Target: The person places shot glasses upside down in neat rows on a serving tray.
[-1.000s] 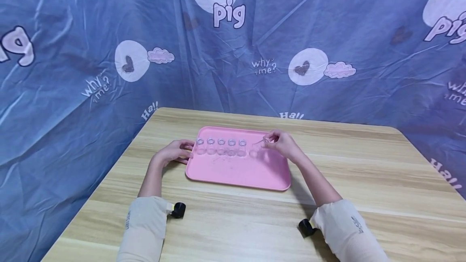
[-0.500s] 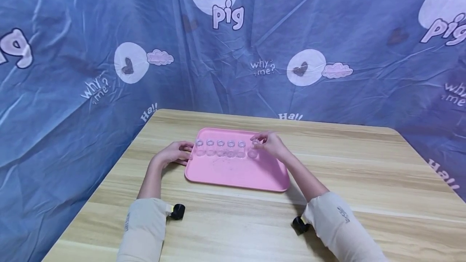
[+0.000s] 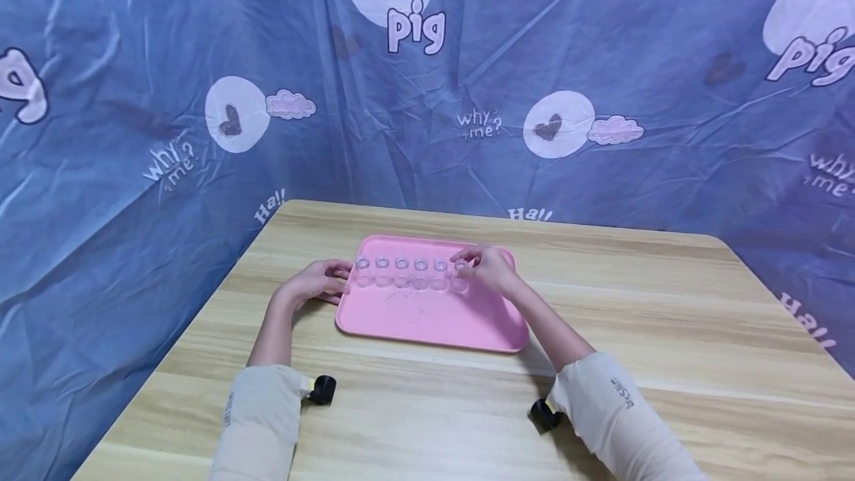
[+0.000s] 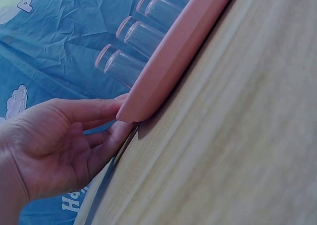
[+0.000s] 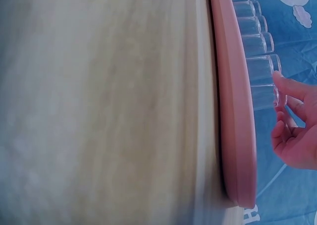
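A pink tray [image 3: 427, 318] lies on the table with a row of small clear jars standing upright across it. My left hand [image 3: 317, 280] grips the tray's left edge; in the left wrist view its fingers [image 4: 106, 108] meet the rim at the corner. At the right end of the row, my right hand [image 3: 490, 269] pinches the last clear jar [image 3: 459, 284] near its neck. The right wrist view shows thumb and finger at the top of that jar [image 5: 262, 97], which stands close beside its neighbour [image 5: 260, 69].
The wooden table [image 3: 401, 407] stretches out around the tray. A blue printed cloth [image 3: 401, 154] hangs behind and to the sides. Black wrist cameras [image 3: 323, 390] stick out from both sleeves.
My right hand has moved left with the jar, from a tilted hold above the tray's right side to the end of the row, where the jar is now upright. The left hand stays at the tray's edge.
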